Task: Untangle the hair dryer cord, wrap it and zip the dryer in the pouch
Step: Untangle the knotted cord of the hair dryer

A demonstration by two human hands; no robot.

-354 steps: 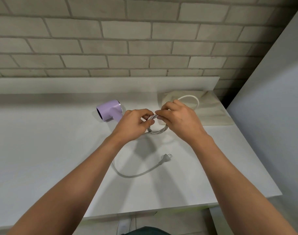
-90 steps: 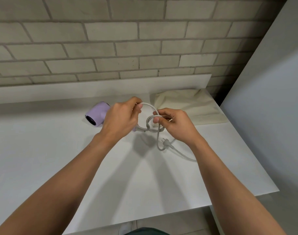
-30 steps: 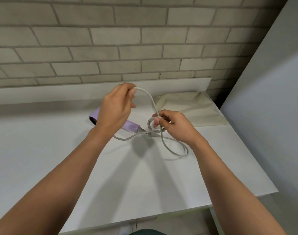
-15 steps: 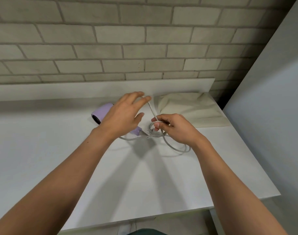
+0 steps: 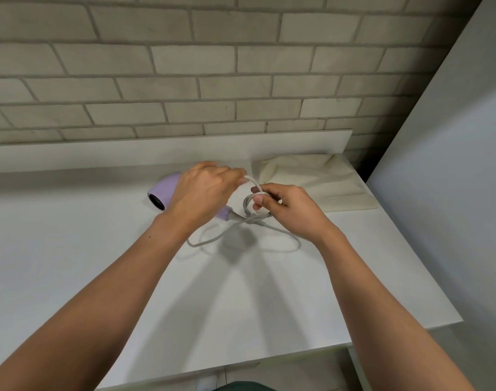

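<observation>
From the head view, the lilac hair dryer [image 5: 163, 190] lies on the white table [image 5: 71, 263], partly behind the left hand [image 5: 204, 193]. That hand's curled fingers pinch a raised strand of the grey cord [image 5: 253, 219]. The right hand [image 5: 286, 210] pinches a small loop just above the knot, and slack loops trail on the table on either side. The cream pouch [image 5: 320, 182] lies flat near the wall, just beyond the hands. If the left hand pulls the strand outward before the loop is fed through, the knot probably cinches tighter. A hard tug could also drag the dryer, or strain the cord where it leaves the handle.
</observation>
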